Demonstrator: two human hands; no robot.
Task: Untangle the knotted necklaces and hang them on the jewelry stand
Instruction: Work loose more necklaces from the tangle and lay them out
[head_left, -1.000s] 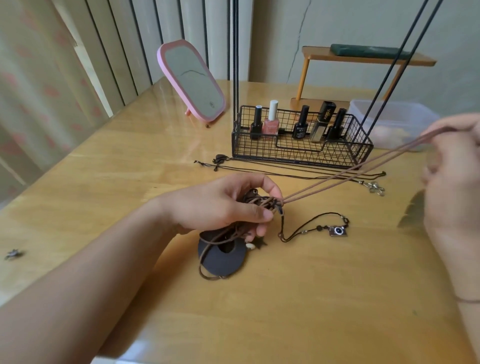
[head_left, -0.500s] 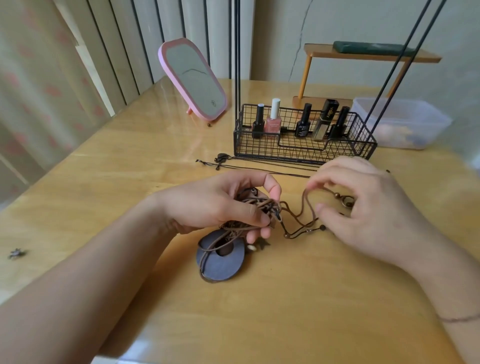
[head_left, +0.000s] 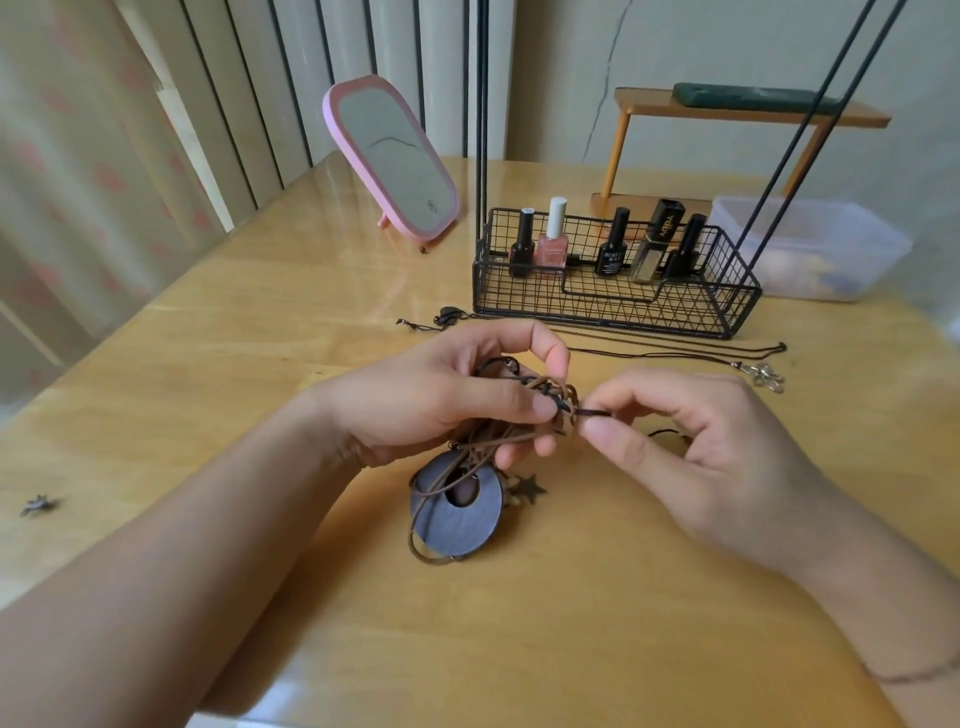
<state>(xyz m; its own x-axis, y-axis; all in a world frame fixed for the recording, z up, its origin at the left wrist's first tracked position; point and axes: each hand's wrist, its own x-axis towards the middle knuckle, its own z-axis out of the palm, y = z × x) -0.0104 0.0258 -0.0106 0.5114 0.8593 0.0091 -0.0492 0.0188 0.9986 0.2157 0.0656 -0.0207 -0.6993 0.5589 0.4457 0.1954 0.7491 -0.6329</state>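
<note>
Presently, at this moment:
Left hand (head_left: 441, 400): curled round the knot of brown cords (head_left: 540, 400), thumb pressed on top, forefinger arched over the far side; it held the tangle just above the table (head_left: 208, 364).
Right hand (head_left: 717, 457): thumb and forefinger pinched a dark cord end (head_left: 597, 413) that stuck out of the knot's right side; the other fingers were loosely curled.
Ring pendant (head_left: 457, 512): a flat grey-blue disc with a hole, lay on the table just near of the left hand, brown cord looped across it.
Star charm (head_left: 530, 488): touched the table beside the disc's right edge.
Jewelry stand (head_left: 613, 296): a black wire basket with tall thin rods, far of the hands, holding nail polish bottles (head_left: 550, 244).
Black necklace (head_left: 675, 353): stretched flat between stand and hands, with a silver pendant (head_left: 763, 375) at its right end.
Pink mirror (head_left: 389, 161): stood tilted at far left.
Plastic box (head_left: 815, 249): right of the stand.
</note>
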